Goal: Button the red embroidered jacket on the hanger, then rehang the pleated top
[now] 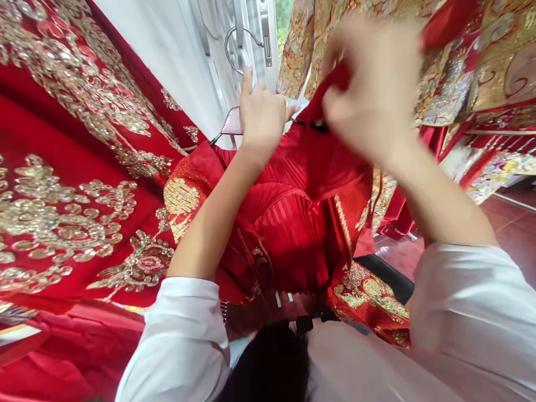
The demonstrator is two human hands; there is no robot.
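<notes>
A red pleated dress (pixel 288 218) hangs in front of me, a red jacket with gold embroidery (pixel 182 195) around it. My left hand (pixel 263 109) is closed at the base of a metal hanger hook (pixel 228 47), its index finger pointing up along it. Part of the hanger (pixel 231 121) shows beside the left wrist; the rest is hidden by cloth and hand. Higher and to the right, my right hand (pixel 372 84), smeared by motion, pinches a strip of red cloth (pixel 320 95) that runs down to the dress's top edge.
A red gown with beaded gold ornament (pixel 67 223) fills the left side. Gold patterned garments (pixel 297 44) hang at the upper right. Behind the hook is a white door frame with a metal lock plate (pixel 267 39). Reddish floor tiles (pixel 511 223) show at right.
</notes>
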